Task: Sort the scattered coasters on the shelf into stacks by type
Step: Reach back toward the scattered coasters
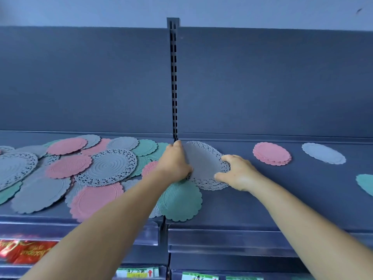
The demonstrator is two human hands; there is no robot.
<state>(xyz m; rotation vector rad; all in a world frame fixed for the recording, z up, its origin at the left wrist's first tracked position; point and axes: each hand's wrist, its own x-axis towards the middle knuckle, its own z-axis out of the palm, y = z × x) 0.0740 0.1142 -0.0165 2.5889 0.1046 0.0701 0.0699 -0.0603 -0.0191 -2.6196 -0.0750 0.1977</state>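
Head view: grey lace coaster (203, 165), flat on the shelf (282, 199), is held between the hands. Its left rim is gripped by the curled left hand (174, 161), and its right rim is cupped by the thumb and bent fingers of the right hand (237, 173).

shelf (262, 199): smooth matt painted metal. scalloped coasters (68, 166): matt, ribbed in rings, look like soft plastic. lace-edged grey coaster (203, 164): perforated rim, matt. price strip (222, 239): clear glossy plastic. red packets (24, 251): glossy film.

Gold lettering on the red packets (24, 252), near left, is unreadable; the price tags (137, 272) below are blurred.
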